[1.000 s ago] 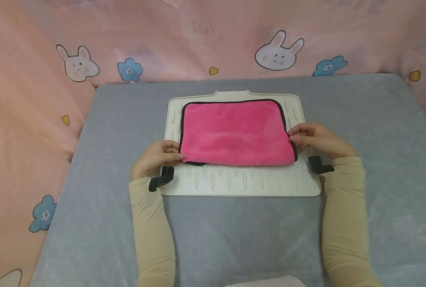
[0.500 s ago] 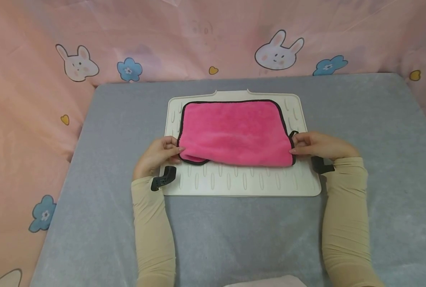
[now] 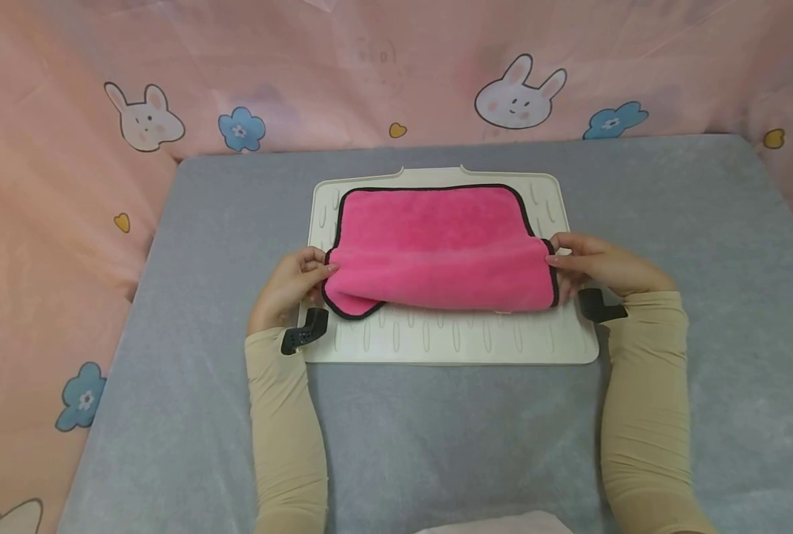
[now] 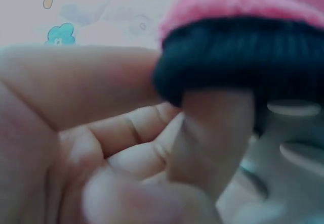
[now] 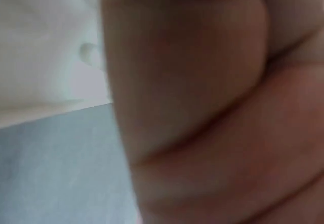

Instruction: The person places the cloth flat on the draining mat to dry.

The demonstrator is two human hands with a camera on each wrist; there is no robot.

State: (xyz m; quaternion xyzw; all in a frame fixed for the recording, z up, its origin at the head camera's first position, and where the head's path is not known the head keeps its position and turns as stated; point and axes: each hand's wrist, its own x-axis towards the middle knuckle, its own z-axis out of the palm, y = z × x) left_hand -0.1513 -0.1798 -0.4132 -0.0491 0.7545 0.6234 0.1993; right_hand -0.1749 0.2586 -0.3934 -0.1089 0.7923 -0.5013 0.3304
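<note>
A pink towel (image 3: 436, 222) with black edging lies on a cream ribbed tray (image 3: 429, 343), its near part doubled over into a thick fold. My left hand (image 3: 291, 285) pinches the left end of that fold between thumb and fingers; close up, the left wrist view has the black edging (image 4: 217, 52) caught in them. A rounded corner of the towel hangs out below the left hand. At the fold's right end, my right hand (image 3: 596, 263) pinches the edge. In the right wrist view, fingers (image 5: 192, 82) fill most of the picture and the towel is hidden.
The tray rests on a grey cloth-covered table (image 3: 449, 430). Behind and to the left hangs a pink curtain (image 3: 343, 74) printed with rabbits and flowers. A black wrist device (image 3: 305, 331) sits at the left wrist, and another black device (image 3: 599, 305) at the right.
Both hands have shifted along the towel's side edges and now lift its near part into a fuller fold. The lower left corner has slid out toward the front.
</note>
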